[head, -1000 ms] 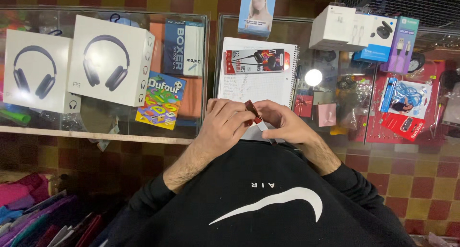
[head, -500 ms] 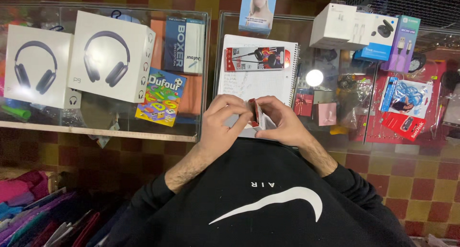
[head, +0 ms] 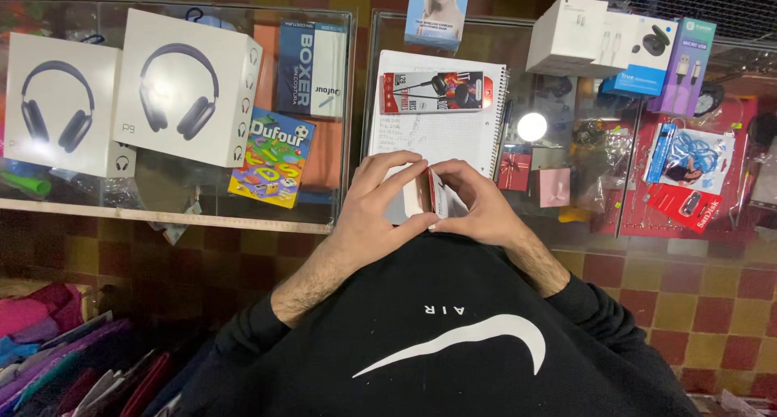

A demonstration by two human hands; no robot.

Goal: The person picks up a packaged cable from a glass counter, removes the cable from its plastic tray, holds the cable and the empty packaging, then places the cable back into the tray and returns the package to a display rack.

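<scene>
Operator: I log the glass counter first; everything below is referenced to the spiral notebook lying on it. What is left of it?

Observer: Two white headphone boxes, rigid card, propped face-up, probably for display.

Operator: On the notebook's top edge I note a red earphone pack, glossy, flat. Hands?

Observer: At the notebook's near edge. Left hand and right hand both closed around a small white-and-red box, thin card, pinched between fingertips from both sides, presumably to steady it.
</scene>
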